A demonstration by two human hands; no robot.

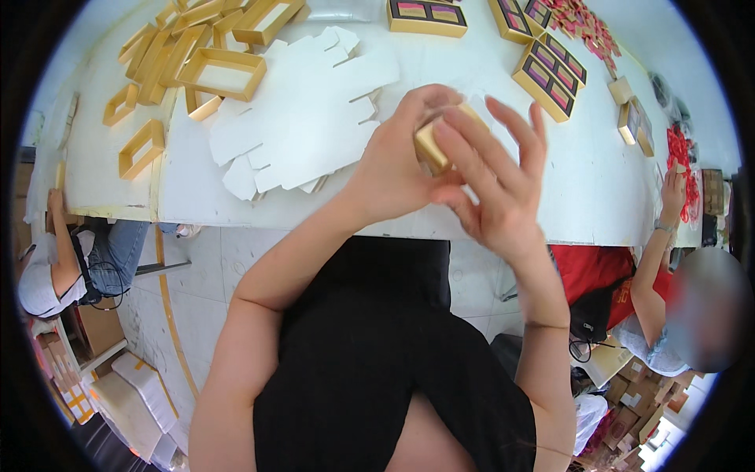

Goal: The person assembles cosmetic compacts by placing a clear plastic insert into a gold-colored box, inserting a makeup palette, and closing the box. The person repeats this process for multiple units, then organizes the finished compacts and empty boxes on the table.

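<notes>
Between my hands, above the table's near edge, is a small gold cardboard piece [429,146], tilted and partly covered by fingers. My left hand [397,161] is wrapped round it from the left. My right hand [495,173] presses on it with thumb and some fingers, while its outer fingers stick up. To the left of my hands lies a pile of flat white die-cut card blanks [303,110]. Whether the gold piece is a full box frame or a folded part is hard to tell.
Gold box frames [224,72] heap up at the far left. Gold boxes with dark dividers [544,79] stand at the far right, near red-and-gold small pieces [586,31] and red ribbon-like material [683,173]. One person's arm [67,236] shows at left, another's [657,244] at right.
</notes>
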